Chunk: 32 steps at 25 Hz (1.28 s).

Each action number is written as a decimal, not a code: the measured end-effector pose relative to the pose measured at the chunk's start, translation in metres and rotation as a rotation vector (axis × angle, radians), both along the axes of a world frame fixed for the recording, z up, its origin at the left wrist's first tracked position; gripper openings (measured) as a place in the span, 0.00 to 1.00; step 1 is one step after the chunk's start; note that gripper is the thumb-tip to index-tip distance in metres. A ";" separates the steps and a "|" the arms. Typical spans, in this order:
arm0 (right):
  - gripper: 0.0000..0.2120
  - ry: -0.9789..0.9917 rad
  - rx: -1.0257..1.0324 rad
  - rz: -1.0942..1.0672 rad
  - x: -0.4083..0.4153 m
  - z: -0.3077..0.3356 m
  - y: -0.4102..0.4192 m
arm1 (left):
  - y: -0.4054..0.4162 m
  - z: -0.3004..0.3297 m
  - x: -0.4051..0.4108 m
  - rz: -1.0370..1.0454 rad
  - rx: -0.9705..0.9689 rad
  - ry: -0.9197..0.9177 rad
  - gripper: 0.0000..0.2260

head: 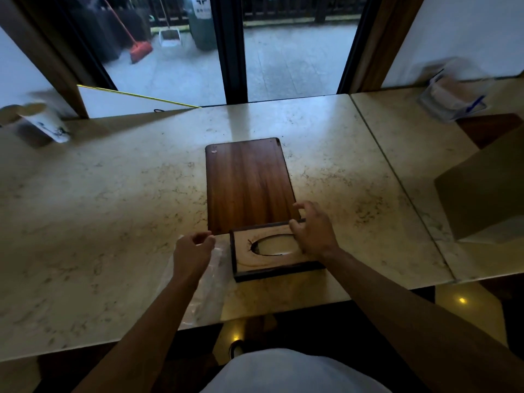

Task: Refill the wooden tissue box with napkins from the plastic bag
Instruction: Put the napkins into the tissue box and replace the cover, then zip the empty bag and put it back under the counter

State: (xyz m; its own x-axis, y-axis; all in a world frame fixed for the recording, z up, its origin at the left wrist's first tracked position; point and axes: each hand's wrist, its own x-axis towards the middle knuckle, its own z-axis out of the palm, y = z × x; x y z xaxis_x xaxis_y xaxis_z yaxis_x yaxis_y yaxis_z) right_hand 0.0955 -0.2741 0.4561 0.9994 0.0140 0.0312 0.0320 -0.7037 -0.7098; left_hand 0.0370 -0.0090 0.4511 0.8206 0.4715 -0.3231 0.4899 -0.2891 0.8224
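The wooden tissue box (272,262) lies near the table's front edge, its pale face with an oval opening turned up inside a dark rim. A flat dark wooden panel (246,182) lies on the table just beyond it, touching its far side. My right hand (312,231) sits on the box's far right corner, thumb and fingers pinching the rim. My left hand (192,251) is curled to the left of the box over a crumpled clear plastic bag (209,287) and seems to pinch its top. No napkins show inside the opening.
A second plastic bag with blue print and pale contents (453,97) stands at the far right by the wall. A cardboard box (482,194) sits on the right. A white printed cup (48,123) stands far left. The marble table (99,208) has a seam on the right.
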 end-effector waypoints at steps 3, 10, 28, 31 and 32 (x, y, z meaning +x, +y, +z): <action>0.13 -0.042 0.033 0.152 -0.005 0.005 0.041 | 0.020 0.008 -0.004 0.027 0.019 -0.017 0.11; 0.06 0.238 0.014 0.360 -0.029 -0.004 0.136 | 0.077 -0.004 -0.027 0.062 0.222 0.078 0.13; 0.31 0.871 0.225 0.030 -0.069 -0.040 0.201 | 0.117 -0.060 -0.047 0.058 -0.036 0.344 0.14; 0.27 0.825 0.268 -0.026 -0.070 -0.045 0.204 | 0.119 -0.053 -0.053 0.248 -0.380 0.275 0.05; 0.22 0.833 0.307 -0.037 -0.068 -0.045 0.204 | 0.121 -0.049 -0.055 0.294 -0.471 0.270 0.06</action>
